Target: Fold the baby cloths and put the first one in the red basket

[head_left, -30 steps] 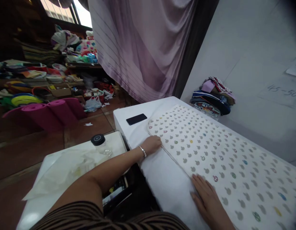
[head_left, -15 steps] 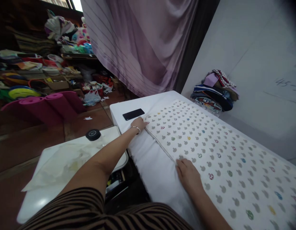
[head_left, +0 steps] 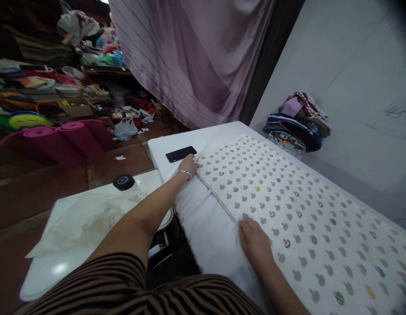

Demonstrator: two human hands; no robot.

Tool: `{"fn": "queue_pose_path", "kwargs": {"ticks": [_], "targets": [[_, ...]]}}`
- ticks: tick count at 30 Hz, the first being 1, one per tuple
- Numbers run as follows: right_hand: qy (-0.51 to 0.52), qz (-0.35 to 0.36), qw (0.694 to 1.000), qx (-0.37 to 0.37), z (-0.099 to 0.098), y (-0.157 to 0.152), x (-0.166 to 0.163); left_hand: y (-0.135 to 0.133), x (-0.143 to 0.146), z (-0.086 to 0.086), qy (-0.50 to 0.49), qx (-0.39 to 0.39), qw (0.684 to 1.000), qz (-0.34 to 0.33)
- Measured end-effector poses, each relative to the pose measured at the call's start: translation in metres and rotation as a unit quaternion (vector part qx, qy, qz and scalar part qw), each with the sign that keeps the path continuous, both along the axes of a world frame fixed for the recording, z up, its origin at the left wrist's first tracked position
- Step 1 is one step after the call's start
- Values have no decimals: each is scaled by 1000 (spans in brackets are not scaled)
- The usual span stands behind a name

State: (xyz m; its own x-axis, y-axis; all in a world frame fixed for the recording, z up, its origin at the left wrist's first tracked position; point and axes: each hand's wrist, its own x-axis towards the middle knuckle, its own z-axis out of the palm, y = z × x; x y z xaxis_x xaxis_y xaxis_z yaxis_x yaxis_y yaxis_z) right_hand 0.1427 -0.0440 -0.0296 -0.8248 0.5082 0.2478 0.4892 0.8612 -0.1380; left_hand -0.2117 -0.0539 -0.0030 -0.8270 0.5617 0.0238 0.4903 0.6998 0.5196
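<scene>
Where the patterned pad (head_left: 281, 205) lies on the white cover (head_left: 199, 223), its long edge joins left hand (head_left: 189, 165), near the far corner, and right hand (head_left: 254, 238); each grip is part-curled, pinch undeterminable.

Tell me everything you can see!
patterned mat: one, mostly white, on bed
bed: one, white, centre
phone: one, black, on bed
table: one, white, left
crumpled sheet: one, cream, on table
black-lidded jar: one, clear, on table
curtain: one, purple, beyond bed
clothes pile: one, multicoloured, right
wall: one, pale, right
rolls: at least two, pink, left
clutter: uncountable, mixed, far left
striped clothing: one, brown-black, bottom
left hand: one, silver bracelet, at mat's edge
right hand: one, at mat's edge
</scene>
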Motion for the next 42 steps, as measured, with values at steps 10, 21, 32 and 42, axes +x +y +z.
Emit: {"fn": "queue_pose_path", "kwargs": {"ticks": [10, 21, 32, 42], "targets": [[-40, -11, 998, -37, 11, 7, -20, -32, 32, 3, 72, -24, 912, -403], [-101, -26, 995, 5, 10, 8, -41, -31, 34, -2, 146, -56, 865, -477], [-77, -10, 997, 6, 9, 3, -40, -43, 32, -8, 302, -77, 819, -481], [-6, 23, 1000, 7, 1, 4, -37, -50, 34, -8, 280, -73, 837, -464]]}}
